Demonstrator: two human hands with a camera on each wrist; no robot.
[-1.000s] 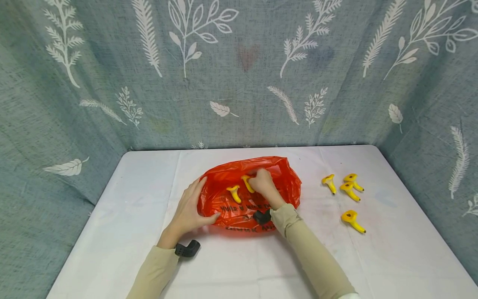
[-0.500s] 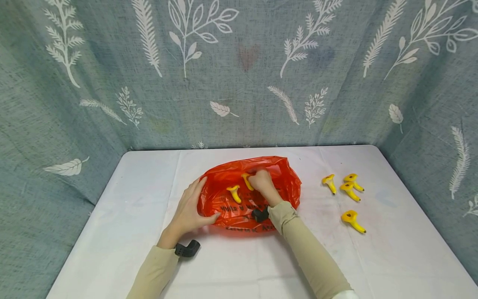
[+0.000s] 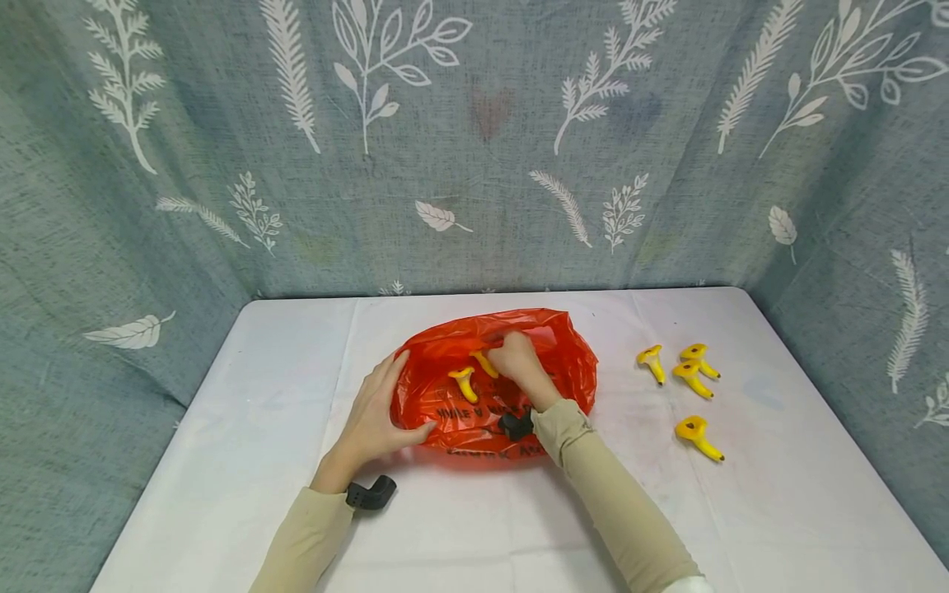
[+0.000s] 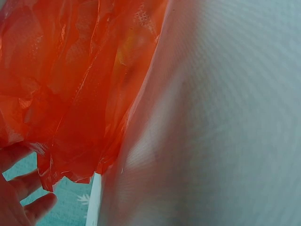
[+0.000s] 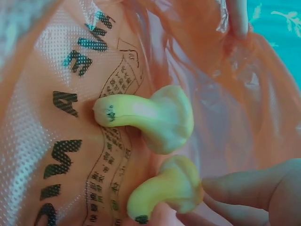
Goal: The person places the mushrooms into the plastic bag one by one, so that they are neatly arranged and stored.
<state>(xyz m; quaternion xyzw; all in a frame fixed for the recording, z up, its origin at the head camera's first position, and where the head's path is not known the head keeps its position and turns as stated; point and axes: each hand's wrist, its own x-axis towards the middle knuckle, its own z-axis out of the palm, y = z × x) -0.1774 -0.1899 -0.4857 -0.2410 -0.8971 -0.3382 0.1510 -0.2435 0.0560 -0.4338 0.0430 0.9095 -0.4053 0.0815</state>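
Left hand (image 3: 376, 412), with fingers and thumb spread, rests against the left side of a red plastic bag (image 3: 580, 366) lying open on the white worktop (image 3: 460, 527). Inside the bag, the right hand (image 3: 517, 359) pinches the cap of a yellow mushroom (image 5: 164, 188); just beside it, a second mushroom (image 5: 146, 117) lies on the bag's printed inner surface. To the right of the bag, one mushroom (image 3: 698, 436) lies nearest, with a close pair (image 3: 691, 380) and a single one (image 3: 652, 363) farther back. Behind everything hangs a grey-green curtain (image 3: 348, 218) with white leaf patterns.
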